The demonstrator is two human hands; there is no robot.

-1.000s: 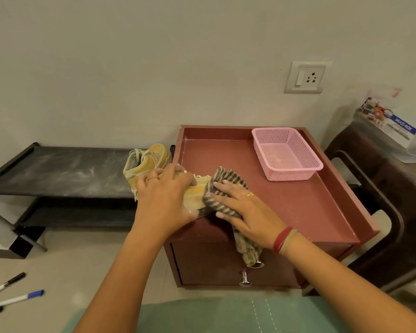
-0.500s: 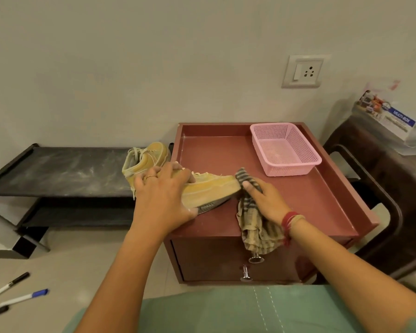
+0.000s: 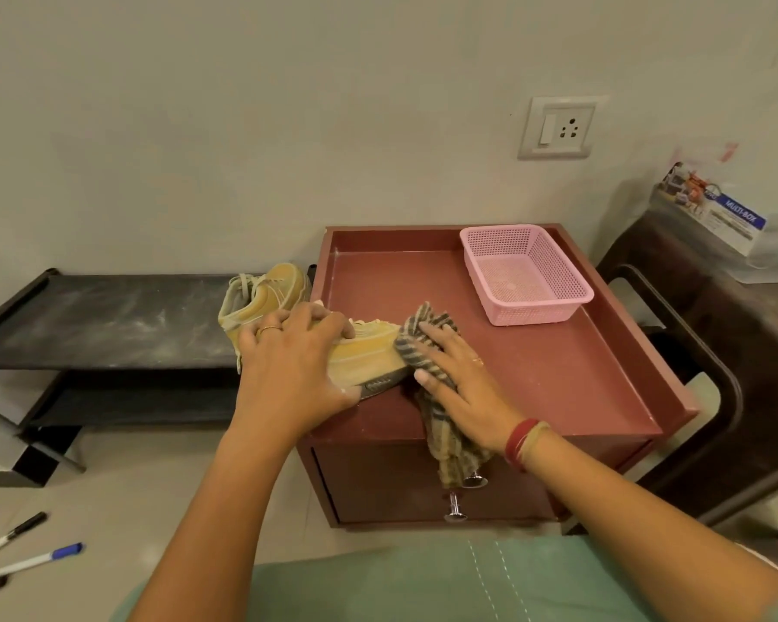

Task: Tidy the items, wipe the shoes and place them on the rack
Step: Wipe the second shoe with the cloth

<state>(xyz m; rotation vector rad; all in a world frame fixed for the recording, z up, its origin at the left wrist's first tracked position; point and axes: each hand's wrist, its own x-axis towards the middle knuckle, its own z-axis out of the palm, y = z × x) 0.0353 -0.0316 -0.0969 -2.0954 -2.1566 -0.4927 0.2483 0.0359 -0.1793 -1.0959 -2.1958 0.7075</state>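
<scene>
Striped cloth [image 3: 416, 341] is being pressed against the toe of the yellow shoe [image 3: 369, 352] by the fingers [image 3: 443, 341] of the right hand [image 3: 461, 383]. They're being kept pretty much straight and a bit spread, with the thumb laid along the near edge of the fabric. The rest of the cloth is being left dangling over the front edge of the cabinet [image 3: 558, 383], down by the drawer knobs.

On the other side, the shoe is being gripped by the left hand [image 3: 295, 365], with the fingers [image 3: 329, 321] curled over its top and the thumb tucked down by the dark sole. The shoe is being propped on the near left corner of the reddish-brown cabinet top, with its sole tipped a little toward the camera.

The second shoe [image 3: 266, 294] is being kept on the top shelf of the dark rack [image 3: 109, 321], at the right end, just beside the cabinet. A pink basket [image 3: 526, 276] is being stored at the back right of the cabinet top, well apart from both hands. A few pens [image 3: 32, 561] are being left on the floor, lower left.
</scene>
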